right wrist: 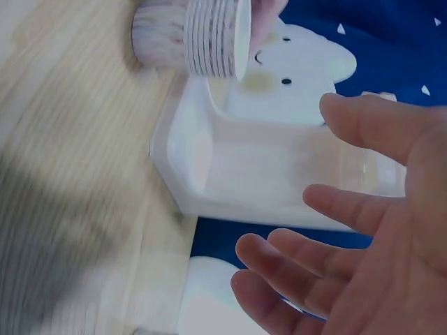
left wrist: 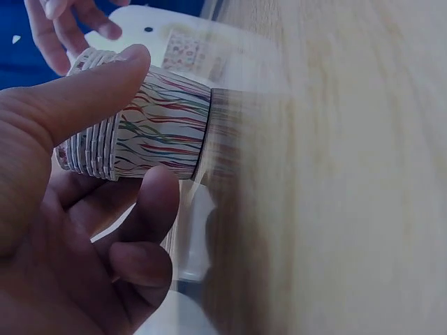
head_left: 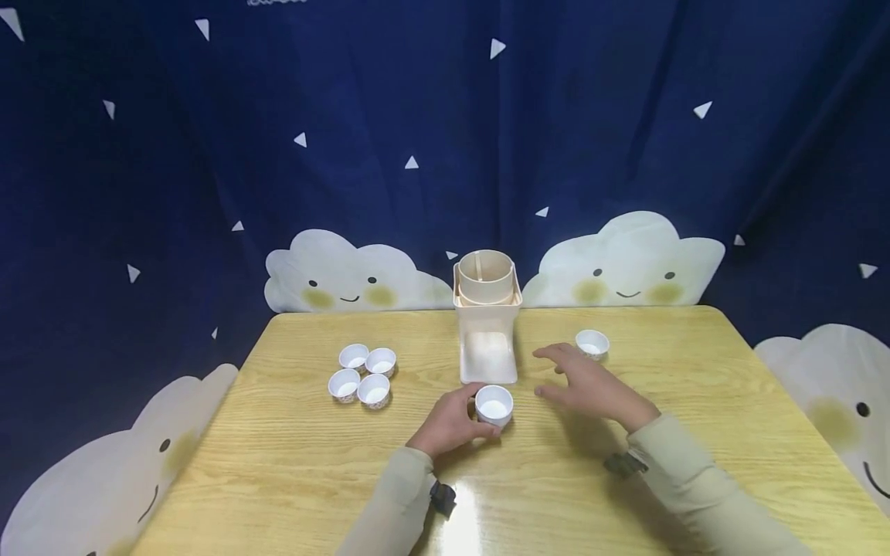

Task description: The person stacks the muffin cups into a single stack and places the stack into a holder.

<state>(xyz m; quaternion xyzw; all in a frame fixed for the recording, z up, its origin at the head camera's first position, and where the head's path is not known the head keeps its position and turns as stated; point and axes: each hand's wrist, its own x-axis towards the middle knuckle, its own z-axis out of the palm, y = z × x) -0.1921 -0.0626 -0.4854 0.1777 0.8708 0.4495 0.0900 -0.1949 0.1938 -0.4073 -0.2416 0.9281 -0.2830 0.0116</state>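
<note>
A stack of paper cups (head_left: pixel 494 406) with wavy coloured stripes (left wrist: pixel 164 125) stands upright on the table, in front of a cream-coloured dispenser. My left hand (head_left: pixel 453 422) grips the stack from its left side, the thumb across the stacked rims and fingers round the far side. To the right of the stack my right hand (head_left: pixel 587 384) hovers over the table with its fingers spread and nothing in them. In the right wrist view, the right hand (right wrist: pixel 370 230) is palm-in toward the dispenser (right wrist: pixel 265 160). Just beyond that hand stands a single paper cup (head_left: pixel 592 344).
On the left of the wooden table (head_left: pixel 278 463) several paper cups (head_left: pixel 374 391) stand in a close group. The dispenser (head_left: pixel 487 316) is at the back middle, with a round cylinder (head_left: pixel 486 278) in its top. A dark blue curtain (head_left: pixel 417 93) hangs behind.
</note>
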